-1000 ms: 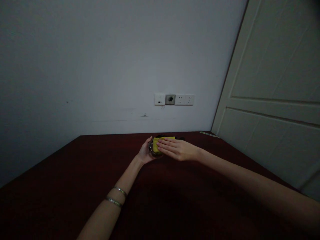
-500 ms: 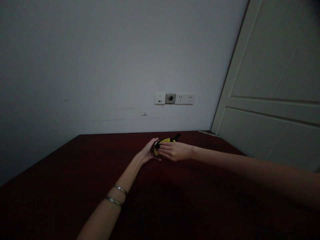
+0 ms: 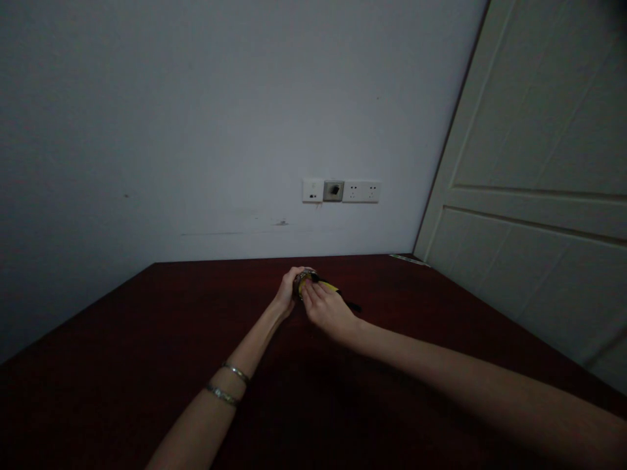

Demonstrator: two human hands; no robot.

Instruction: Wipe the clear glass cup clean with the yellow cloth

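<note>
White wall (image 3: 196, 117) filled the upper frame, above a dark red tabletop (image 3: 147, 339) across the bottom; a pale panelled door (image 3: 539, 130) slanted along the right. From the lower right corner the right forearm ran up leftward, its wrist nearly straight, the right hand (image 3: 329, 313) palm down near the frame's centre. From the lower left the other forearm rose steeply to the left hand (image 3: 286, 287), which curved around a shiny vessel (image 3: 296, 286) just below centre. The right fingers lay close together, pointing up-left into the cloth; whether they pinched it could not be told. Yellow-and-black cloth (image 3: 329, 286) stretched lengthwise from the vessel toward the lower right. The vessel's rim seemed to face right; its long axis was hidden. Two silvery bangles (image 3: 223, 395) circled the left forearm.
</note>
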